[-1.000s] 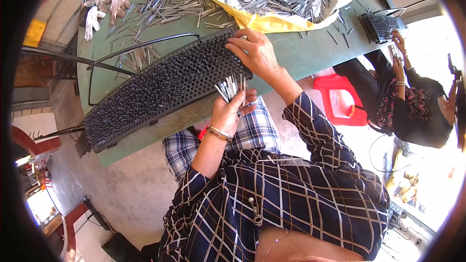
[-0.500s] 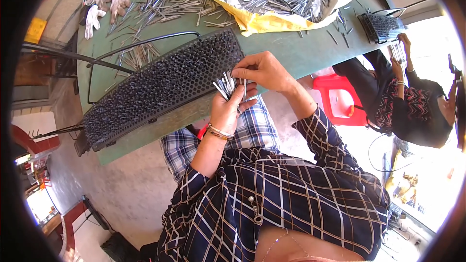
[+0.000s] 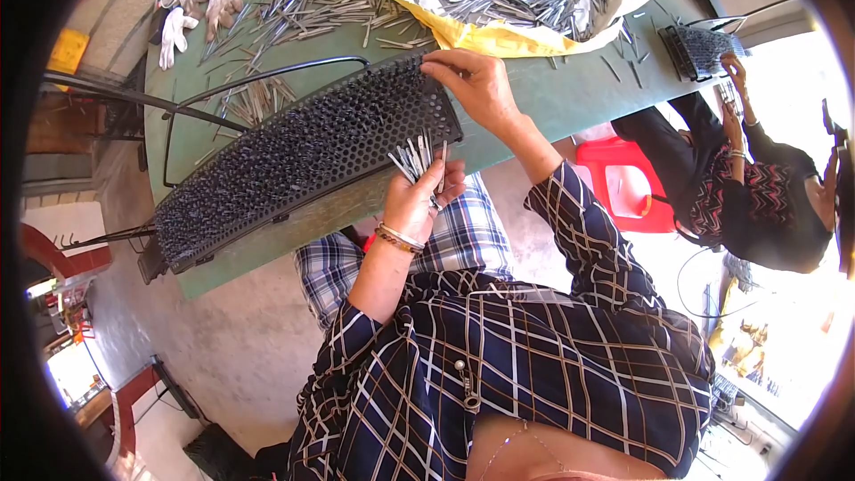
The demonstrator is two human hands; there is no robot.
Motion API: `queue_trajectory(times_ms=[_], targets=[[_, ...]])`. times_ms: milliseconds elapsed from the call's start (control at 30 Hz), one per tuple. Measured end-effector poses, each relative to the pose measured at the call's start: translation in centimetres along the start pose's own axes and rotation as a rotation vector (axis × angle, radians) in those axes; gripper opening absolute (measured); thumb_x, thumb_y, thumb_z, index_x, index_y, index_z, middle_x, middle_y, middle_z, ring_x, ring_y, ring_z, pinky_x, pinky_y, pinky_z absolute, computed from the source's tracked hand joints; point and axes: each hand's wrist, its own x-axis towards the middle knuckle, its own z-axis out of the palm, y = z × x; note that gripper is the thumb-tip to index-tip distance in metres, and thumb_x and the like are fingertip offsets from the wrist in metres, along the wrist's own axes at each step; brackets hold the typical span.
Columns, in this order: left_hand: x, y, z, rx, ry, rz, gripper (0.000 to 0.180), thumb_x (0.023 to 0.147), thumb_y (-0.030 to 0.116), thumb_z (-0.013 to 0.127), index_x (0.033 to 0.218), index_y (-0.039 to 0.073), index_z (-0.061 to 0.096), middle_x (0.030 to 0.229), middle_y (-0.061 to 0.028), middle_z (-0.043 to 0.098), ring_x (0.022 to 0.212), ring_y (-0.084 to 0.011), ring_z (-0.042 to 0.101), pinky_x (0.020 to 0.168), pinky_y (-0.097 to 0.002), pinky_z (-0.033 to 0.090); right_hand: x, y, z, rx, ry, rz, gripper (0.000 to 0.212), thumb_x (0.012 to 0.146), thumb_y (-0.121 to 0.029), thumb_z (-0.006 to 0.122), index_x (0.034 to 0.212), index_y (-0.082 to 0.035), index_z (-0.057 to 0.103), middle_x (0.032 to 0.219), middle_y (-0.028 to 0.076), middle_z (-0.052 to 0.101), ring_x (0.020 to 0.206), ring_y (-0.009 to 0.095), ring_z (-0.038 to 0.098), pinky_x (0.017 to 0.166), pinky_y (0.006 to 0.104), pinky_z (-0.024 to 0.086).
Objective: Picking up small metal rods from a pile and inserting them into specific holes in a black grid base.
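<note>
My left hand (image 3: 417,200) is closed round a bundle of thin grey metal strips (image 3: 411,158), their ends fanning up past the fingers. It sits just in front of the right end of a long, curved black perforated rack (image 3: 374,156). Dark strips stand upright in most of the rack's holes; bare holes show along its right end and near edge. At the rack's far right corner is my right hand (image 3: 481,91), thumb and forefinger pinched together at the holes. Whatever lies between those fingertips is too small to make out.
A white and yellow sack (image 3: 499,40) heaped with metal strips lies at the back of the green table (image 3: 525,89). Loose strips (image 3: 312,9) and work gloves (image 3: 176,36) are at the far left. On the right, a co-worker (image 3: 757,178) handles another rack (image 3: 699,49) beside a red stool (image 3: 614,183).
My right hand has moved from beside the bundle up and away to the rack's far right corner. My left hand stays nearly in place with the strips. The co-worker's hands have shifted slightly.
</note>
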Motion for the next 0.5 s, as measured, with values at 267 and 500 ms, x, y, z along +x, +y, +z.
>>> queue_trajectory(times_ms=[267, 500], targets=[[-0.3, 0.3, 0.2, 0.012, -0.018, -0.043, 0.022, 0.092, 0.017, 0.054, 0.111, 0.006, 0.056, 0.096, -0.0103, 0.064, 0.081, -0.0158, 0.063, 0.068, -0.0298, 0.056, -0.7, 1.0, 0.9, -0.071, 0.088, -0.154, 0.015, 0.078, -0.015, 0.069, 0.088, -0.004, 0.069, 0.079, 0.01, 0.066, 0.065, 0.022, 0.062, 0.061, 0.0309, 0.049], [-0.5, 0.7, 0.4, 0.052, 0.003, -0.064, 0.025, 0.093, 0.022, 0.053, 0.113, 0.006, 0.056, 0.096, -0.0106, 0.065, 0.08, -0.0149, 0.063, 0.065, -0.0284, 0.054, -1.0, 0.7, 0.7, -0.415, 0.083, -0.416, 0.014, 0.078, -0.012, 0.068, 0.091, -0.006, 0.07, 0.093, 0.008, 0.061, 0.067, 0.023, 0.06, 0.061, 0.0315, 0.048]])
